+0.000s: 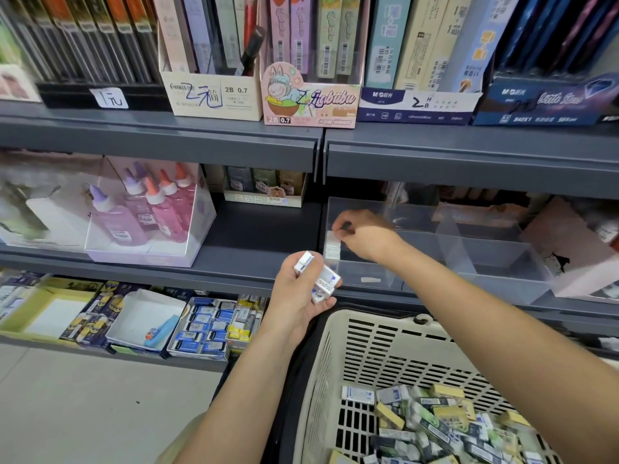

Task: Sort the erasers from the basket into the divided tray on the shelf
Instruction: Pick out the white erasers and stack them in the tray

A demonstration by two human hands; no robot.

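A clear divided tray [502, 259] stands on the middle shelf at the right. My right hand [365, 234] reaches into its left compartment, fingers pinching a white eraser [335, 236] atop a small stack of white erasers [332, 251] against the tray's left wall. My left hand [301, 293] hovers in front of the shelf and grips several white and blue erasers [320, 279]. Below, a beige plastic basket [338, 370] holds a heap of several wrapped erasers [435, 426] in blue, green and yellow.
Pink glue bottles in a clear box [147, 216] stand on the same shelf at the left. Boxes of pencil leads [310, 95] line the upper shelf. The bottom shelf carries trays of blue erasers [202, 329]. Grey floor lies at the lower left.
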